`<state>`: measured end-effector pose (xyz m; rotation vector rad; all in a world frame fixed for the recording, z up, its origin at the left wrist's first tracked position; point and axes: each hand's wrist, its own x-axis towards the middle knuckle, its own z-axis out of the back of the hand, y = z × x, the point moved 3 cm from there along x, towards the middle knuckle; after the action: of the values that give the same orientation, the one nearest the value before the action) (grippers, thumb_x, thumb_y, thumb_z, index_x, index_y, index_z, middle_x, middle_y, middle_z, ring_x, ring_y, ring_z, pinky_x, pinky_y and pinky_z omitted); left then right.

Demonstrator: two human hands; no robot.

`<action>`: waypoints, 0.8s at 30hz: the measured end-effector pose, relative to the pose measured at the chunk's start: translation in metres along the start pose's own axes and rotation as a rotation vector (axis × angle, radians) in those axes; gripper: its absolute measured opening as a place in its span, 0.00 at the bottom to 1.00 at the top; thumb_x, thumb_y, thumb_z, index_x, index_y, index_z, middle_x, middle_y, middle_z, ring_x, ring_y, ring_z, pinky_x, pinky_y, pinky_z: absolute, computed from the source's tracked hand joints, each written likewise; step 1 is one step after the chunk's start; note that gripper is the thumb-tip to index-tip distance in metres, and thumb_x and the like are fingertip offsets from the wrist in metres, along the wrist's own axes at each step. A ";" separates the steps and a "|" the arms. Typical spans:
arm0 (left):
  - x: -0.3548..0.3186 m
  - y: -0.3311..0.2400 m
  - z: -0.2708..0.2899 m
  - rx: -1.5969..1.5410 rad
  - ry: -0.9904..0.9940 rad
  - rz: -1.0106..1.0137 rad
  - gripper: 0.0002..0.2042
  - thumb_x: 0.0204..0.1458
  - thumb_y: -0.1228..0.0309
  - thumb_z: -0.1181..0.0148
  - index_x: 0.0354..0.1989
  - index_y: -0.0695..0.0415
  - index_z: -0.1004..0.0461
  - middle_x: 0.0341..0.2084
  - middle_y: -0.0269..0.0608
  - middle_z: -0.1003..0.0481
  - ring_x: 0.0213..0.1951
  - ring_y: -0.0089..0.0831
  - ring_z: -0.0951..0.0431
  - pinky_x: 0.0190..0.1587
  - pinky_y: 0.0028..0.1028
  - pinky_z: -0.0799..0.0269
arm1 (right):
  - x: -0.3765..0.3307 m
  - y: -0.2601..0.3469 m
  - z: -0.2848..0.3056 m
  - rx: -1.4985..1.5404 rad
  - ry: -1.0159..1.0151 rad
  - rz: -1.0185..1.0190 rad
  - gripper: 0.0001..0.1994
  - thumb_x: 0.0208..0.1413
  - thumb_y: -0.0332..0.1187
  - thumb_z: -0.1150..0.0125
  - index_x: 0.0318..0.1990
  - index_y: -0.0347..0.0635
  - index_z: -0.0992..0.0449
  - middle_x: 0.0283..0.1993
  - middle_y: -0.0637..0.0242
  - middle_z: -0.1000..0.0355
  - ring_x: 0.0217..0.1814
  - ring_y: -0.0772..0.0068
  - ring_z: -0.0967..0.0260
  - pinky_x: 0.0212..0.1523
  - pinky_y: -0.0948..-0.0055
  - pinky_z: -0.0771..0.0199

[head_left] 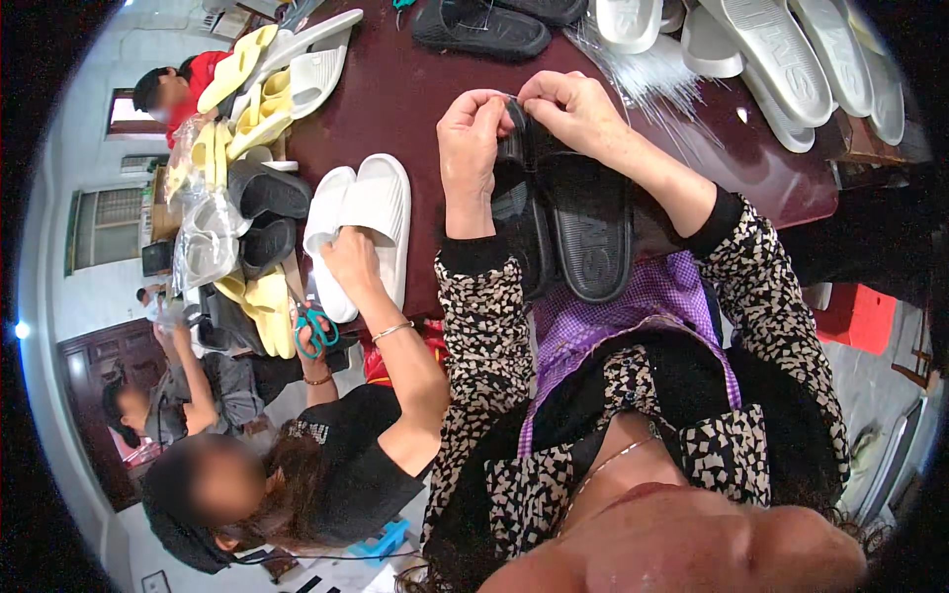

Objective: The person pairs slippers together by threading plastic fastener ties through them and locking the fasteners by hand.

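A pair of black slide sandals (593, 232) lies side by side at the table's near edge, in front of my chest. My left hand (474, 128) is closed in a pinch at the far end of the left sandal. Close beside it, my right hand (571, 111) pinches at the same spot, its fingertips almost meeting the left ones. A thin clear strand seems to run between the fingertips, though most of it is hidden. Just right of my right hand, a bundle of thin clear plastic strands (657, 79) is spread on the table.
The dark red table (415, 109) carries more black slides (479, 30) at the back and grey-white slides (771, 59) at the right. On my left, a co-worker's hand (351, 259) reaches into white slides (381, 212); the other holds teal scissors (318, 331). Yellow slides (267, 301) lie beyond.
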<state>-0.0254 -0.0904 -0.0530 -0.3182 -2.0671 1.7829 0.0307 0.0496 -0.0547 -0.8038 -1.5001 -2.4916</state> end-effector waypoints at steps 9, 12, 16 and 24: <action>0.002 0.001 0.001 0.001 0.004 0.022 0.04 0.51 0.77 0.46 0.30 0.62 0.25 0.19 0.30 0.29 0.21 0.15 0.34 0.26 0.16 0.39 | 0.002 -0.002 -0.001 -0.012 0.017 0.008 0.06 0.49 0.30 0.44 0.32 0.37 0.24 0.24 0.59 0.26 0.26 0.67 0.28 0.28 0.71 0.30; 0.003 0.003 0.002 -0.030 0.012 0.051 0.04 0.51 0.77 0.45 0.31 0.62 0.24 0.20 0.31 0.28 0.22 0.16 0.33 0.27 0.16 0.40 | 0.002 -0.003 -0.001 0.000 0.011 0.001 0.06 0.49 0.30 0.44 0.32 0.37 0.25 0.24 0.60 0.26 0.25 0.66 0.28 0.28 0.71 0.30; 0.004 0.004 0.005 -0.057 0.045 0.053 0.03 0.50 0.78 0.44 0.30 0.62 0.24 0.20 0.30 0.28 0.22 0.15 0.34 0.28 0.15 0.40 | 0.001 0.000 0.000 -0.032 -0.009 0.067 0.05 0.49 0.30 0.43 0.32 0.38 0.25 0.24 0.61 0.27 0.25 0.65 0.29 0.29 0.70 0.31; 0.009 0.009 0.008 -0.088 0.100 0.099 0.03 0.48 0.78 0.43 0.30 0.61 0.24 0.22 0.29 0.27 0.24 0.15 0.34 0.29 0.15 0.40 | 0.002 -0.005 -0.002 -0.091 -0.107 0.172 0.04 0.48 0.31 0.44 0.29 0.41 0.26 0.20 0.58 0.29 0.24 0.59 0.28 0.29 0.66 0.29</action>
<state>-0.0378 -0.0928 -0.0615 -0.5323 -2.0954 1.6977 0.0264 0.0504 -0.0585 -1.0497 -1.2938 -2.4386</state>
